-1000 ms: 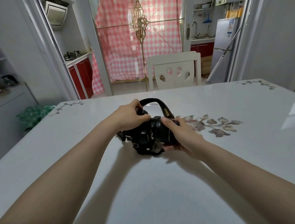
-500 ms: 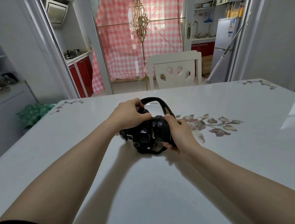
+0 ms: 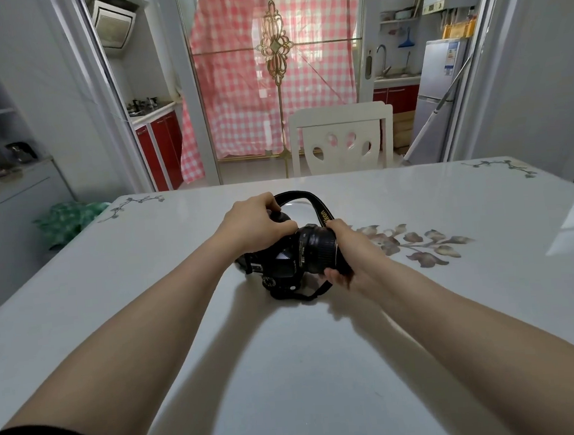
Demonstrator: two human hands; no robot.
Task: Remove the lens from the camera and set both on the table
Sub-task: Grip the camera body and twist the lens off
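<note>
Gripping the camera [image 3: 280, 264] body from above, my left hand [image 3: 257, 224] steadies it on the worktop [image 3: 291, 371]; my right hand [image 3: 353, 253] fingers wrap the lens [image 3: 319, 249], still mounted.

Both arms outstretched, left hand [image 3: 256, 221] and right hand [image 3: 353, 253] gripping

White chair [image 3: 341, 137] across my worktop [image 3: 291, 371], which has a leaf print [image 3: 415, 245]. Pink checked curtain [image 3: 245, 93] behind glass doors. Red cabinets [image 3: 163, 148] left, fridge [image 3: 439, 81] right, green bag [image 3: 69, 220] on floor.
</note>
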